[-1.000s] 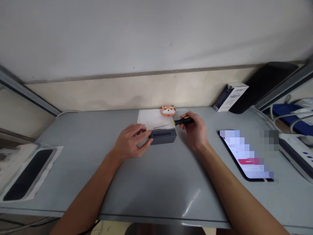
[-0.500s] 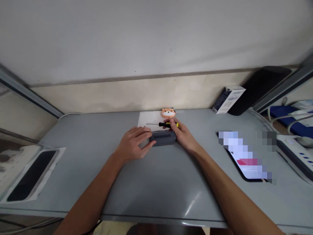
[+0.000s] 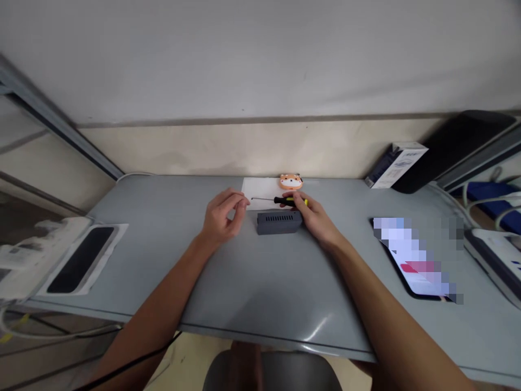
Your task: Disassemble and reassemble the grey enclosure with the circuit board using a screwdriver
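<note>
My right hand [image 3: 315,218] is closed round the black and yellow handle of a screwdriver [image 3: 283,201]. Its thin shaft points left, with a small dark speck at the tip that may be a screw. Thumb and fingers of my left hand [image 3: 223,215] come together in a pinch just left of that tip. Whatever they hold, if anything, is too small to make out. Between the hands, a dark grey box [image 3: 279,224] with a row of vent slots stands on the table, its right end close to my right hand.
Behind the box lies a white sheet [image 3: 260,187], with an orange dog-faced case [image 3: 291,181] at its right corner. A lit phone [image 3: 411,260] is on the right, a dark phone-shaped panel [image 3: 81,260] on the left. A carton [image 3: 396,164] leans by a black cylinder [image 3: 451,152].
My left hand has let go of the box's left end and risen beside the screwdriver tip, its fingers now pinched. The right hand keeps the screwdriver. The view has shifted slightly.
</note>
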The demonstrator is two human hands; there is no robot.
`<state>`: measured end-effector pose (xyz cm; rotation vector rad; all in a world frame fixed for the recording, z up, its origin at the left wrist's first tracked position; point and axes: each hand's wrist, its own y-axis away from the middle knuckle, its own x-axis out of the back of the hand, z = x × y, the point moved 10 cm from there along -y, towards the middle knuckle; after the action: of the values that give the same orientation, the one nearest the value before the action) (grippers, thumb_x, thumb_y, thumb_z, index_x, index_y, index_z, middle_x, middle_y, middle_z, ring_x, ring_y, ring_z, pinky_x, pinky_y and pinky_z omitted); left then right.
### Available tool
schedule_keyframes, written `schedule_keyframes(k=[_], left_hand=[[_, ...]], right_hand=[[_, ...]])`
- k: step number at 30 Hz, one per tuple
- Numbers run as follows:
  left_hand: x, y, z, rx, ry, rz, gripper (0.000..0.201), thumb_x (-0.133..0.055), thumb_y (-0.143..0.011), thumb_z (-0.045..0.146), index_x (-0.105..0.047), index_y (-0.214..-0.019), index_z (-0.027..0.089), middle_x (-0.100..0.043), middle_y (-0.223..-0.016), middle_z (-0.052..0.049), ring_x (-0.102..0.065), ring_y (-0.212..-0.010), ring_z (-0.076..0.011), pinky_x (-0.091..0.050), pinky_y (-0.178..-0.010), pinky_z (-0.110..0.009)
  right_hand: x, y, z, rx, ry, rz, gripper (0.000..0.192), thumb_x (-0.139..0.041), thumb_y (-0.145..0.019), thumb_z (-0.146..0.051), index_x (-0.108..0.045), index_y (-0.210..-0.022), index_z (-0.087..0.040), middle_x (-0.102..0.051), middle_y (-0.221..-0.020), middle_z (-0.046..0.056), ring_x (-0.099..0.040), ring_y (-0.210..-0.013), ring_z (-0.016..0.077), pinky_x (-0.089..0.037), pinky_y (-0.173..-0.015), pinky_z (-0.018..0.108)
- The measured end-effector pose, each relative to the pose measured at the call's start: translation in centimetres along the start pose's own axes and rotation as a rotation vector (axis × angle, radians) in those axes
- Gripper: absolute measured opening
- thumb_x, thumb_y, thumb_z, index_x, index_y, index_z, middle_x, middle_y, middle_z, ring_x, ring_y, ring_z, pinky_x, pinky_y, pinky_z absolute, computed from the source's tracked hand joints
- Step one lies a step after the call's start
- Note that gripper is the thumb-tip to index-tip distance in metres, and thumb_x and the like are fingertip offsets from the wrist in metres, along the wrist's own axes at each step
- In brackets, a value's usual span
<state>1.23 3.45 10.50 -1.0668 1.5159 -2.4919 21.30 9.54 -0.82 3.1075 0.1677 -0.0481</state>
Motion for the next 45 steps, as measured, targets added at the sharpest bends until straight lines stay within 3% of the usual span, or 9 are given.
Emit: schedule_keyframes(k=[5, 9, 12, 15, 19, 26, 35, 45], left_hand=[[-3.1, 0.4, 2.4, -0.06, 0.019, -0.156, 0.017, -0.052, -0.104, 0.023, -0.069, -0.107, 0.02, -0.076, -0.103, -0.009, -0.07, -0.094, -0.0216, -0.056, -0.086, -0.038], [-5.5, 1.1, 3.6, -0.11, 0.001, -0.29, 0.021, -0.054, -0.102, 0.019, -0.068, -0.118, 0.022, -0.076, -0.114, -0.009, -0.071, -0.102, -0.0228, -0.054, -0.092, -0.04], [-5.8, 1.2, 3.4, -0.105, -0.015, -0.316, 0.024, -0.051, -0.1, 0.013, -0.068, -0.114, 0.022, -0.076, -0.111, -0.008, -0.071, -0.097, -0.0221, -0.053, -0.088, -0.04], [-5.0, 0.9, 3.2, -0.108, -0.029, -0.281, 0.024, -0.051, -0.095, 0.009, -0.066, -0.109, 0.021, -0.075, -0.106, -0.007, -0.069, -0.092, -0.0214, -0.052, -0.085, -0.038], [-4.7, 0.7, 3.3, -0.115, -0.057, -0.245, 0.022, -0.056, -0.091, 0.01, -0.065, -0.107, 0.022, -0.074, -0.102, -0.006, -0.068, -0.089, -0.0218, -0.05, -0.082, -0.038], [-5.3, 0.8, 3.8, -0.096, -0.248, -0.201, 0.025, -0.062, -0.096, 0.024, -0.067, -0.121, 0.023, -0.077, -0.115, -0.009, -0.071, -0.102, -0.0274, -0.044, -0.101, -0.048], [-5.3, 0.6, 4.2, -0.128, -0.263, -0.107, 0.008, -0.064, -0.101, 0.023, -0.068, -0.108, 0.023, -0.08, -0.097, -0.002, -0.071, -0.089, -0.0221, -0.046, -0.089, -0.04], [-5.5, 0.7, 4.8, -0.109, -0.247, -0.16, 0.017, -0.058, -0.104, 0.022, -0.066, -0.119, 0.022, -0.081, -0.106, -0.005, -0.074, -0.095, -0.0223, -0.046, -0.093, -0.04]], right_hand=[[2.5, -0.3, -0.1, 0.054, -0.236, 0.164, 0.035, -0.07, -0.086, -0.056, -0.078, -0.095, -0.023, -0.076, -0.081, 0.002, -0.053, -0.06, 0.0107, -0.041, -0.054, 0.023], [6.4, -0.4, 0.5, 0.069, -0.514, 0.328, 0.018, -0.071, -0.075, -0.039, -0.071, -0.076, -0.022, -0.067, -0.073, 0.002, -0.057, -0.059, 0.0119, -0.041, -0.047, 0.023], [9.4, -0.1, 0.7, 0.121, -0.593, 0.468, 0.013, -0.067, -0.072, -0.033, -0.063, -0.07, -0.021, -0.064, -0.075, 0.002, -0.055, -0.053, 0.0106, -0.039, -0.042, 0.024], [10.7, 0.1, 0.8, 0.148, -0.633, 0.524, 0.013, -0.063, -0.067, -0.029, -0.054, -0.065, -0.021, -0.058, -0.069, -0.001, -0.048, -0.047, 0.0085, -0.034, -0.039, 0.023], [10.1, 0.2, 0.4, 0.161, -0.624, 0.487, 0.015, -0.063, -0.059, -0.031, -0.052, -0.059, -0.021, -0.052, -0.064, -0.002, -0.044, -0.046, 0.0078, -0.032, -0.037, 0.022], [9.3, -0.1, 0.2, 0.135, -0.627, 0.419, 0.017, -0.067, -0.057, -0.032, -0.054, -0.059, -0.021, -0.056, -0.067, 0.0, -0.049, -0.051, 0.0098, -0.036, -0.038, 0.022], [8.9, -0.1, -0.3, 0.173, -0.621, 0.384, 0.013, -0.064, -0.062, -0.03, -0.053, -0.061, -0.022, -0.06, -0.072, 0.002, -0.052, -0.058, 0.0128, -0.041, -0.043, 0.026], [8.1, 0.0, -0.4, 0.139, -0.632, 0.347, 0.011, -0.063, -0.059, -0.028, -0.056, -0.056, -0.02, -0.057, -0.068, 0.003, -0.051, -0.06, 0.0125, -0.038, -0.042, 0.023]])
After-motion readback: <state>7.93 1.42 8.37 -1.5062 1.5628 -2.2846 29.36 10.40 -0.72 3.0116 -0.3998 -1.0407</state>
